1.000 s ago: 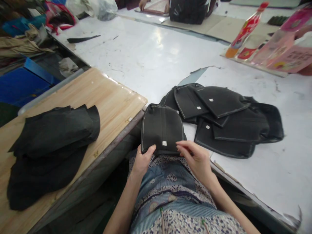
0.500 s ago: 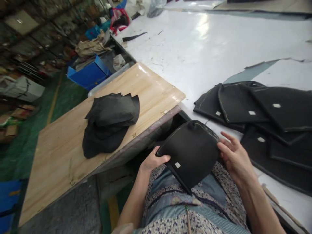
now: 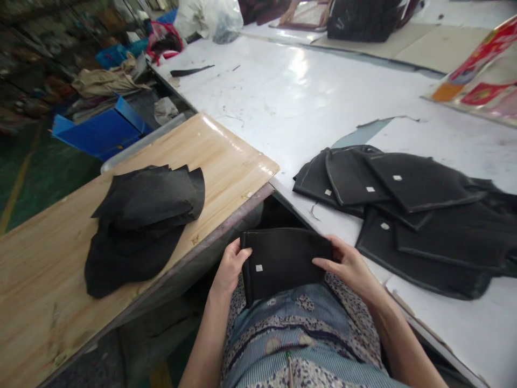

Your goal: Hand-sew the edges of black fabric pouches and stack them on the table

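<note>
We hold the black piece between both hands, over our lap, its long upper edge spanning from one to the other. Our left hand pinches the folded left edge near the upper corner, a white tag just beside the thumb. Our right hand grips the opposite edge, thumb flat on the face, fingers partly hidden. The lower edge overlaps our patterned apron; whether it touches, we cannot tell. Ahead of our hands, a dark gap narrows towards where the wooden board reaches the white table. Left of our left hand, the board's edge slants past, a strip of wood showing between it and the dark stack. Right of our right hand, the table's edge runs close to our forearm, and the black pile lies near, set back from that edge.
</note>
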Action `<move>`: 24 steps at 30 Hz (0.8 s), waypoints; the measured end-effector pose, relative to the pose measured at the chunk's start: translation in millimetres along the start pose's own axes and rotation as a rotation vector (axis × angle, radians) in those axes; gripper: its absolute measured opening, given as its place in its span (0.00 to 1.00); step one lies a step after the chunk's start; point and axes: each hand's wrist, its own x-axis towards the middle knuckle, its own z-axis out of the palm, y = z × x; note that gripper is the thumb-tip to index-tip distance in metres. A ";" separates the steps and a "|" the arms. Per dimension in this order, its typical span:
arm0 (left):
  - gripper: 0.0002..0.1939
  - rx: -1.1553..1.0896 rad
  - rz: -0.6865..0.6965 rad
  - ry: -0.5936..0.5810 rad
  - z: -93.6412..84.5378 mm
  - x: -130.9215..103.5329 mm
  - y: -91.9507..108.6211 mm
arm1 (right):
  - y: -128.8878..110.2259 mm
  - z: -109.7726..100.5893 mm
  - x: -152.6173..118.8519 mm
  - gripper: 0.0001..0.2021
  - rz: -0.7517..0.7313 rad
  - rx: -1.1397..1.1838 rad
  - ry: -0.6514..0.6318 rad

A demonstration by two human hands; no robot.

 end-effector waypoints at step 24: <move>0.15 -0.015 0.064 0.022 5.6 -2.7 -19.3 | 5.6 3.8 -14.0 0.17 0.217 0.568 0.057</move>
